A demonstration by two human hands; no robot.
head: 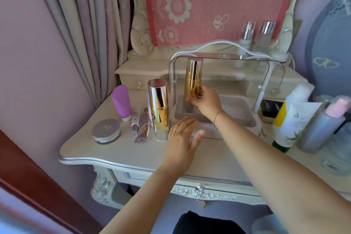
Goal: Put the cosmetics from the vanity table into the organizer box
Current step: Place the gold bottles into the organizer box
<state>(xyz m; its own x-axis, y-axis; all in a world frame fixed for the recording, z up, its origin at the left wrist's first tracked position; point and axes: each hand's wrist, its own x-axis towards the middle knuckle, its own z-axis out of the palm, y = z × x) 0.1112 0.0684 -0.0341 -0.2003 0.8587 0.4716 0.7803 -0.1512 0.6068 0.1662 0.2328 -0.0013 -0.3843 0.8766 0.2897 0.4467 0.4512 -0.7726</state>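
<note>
The organizer box [241,119] stands mid-table, with a pale tray base and its clear lid [273,70] raised. My right hand [206,101] grips a tall gold bottle [192,78] upright over the tray's left rear corner. My left hand [181,137] hovers flat and empty at the box's front left corner, fingers spread. Left of the box stand a second gold bottle [158,108], a purple tube [121,101], two thin tubes [141,127] and a round compact [106,131].
Right of the box are a black carton [270,108], a white and green tube [290,125], a grey pump bottle [322,125] and a white bottle [300,93]. Two silver-capped bottles [256,34] stand on the rear shelf. A curtain hangs at left.
</note>
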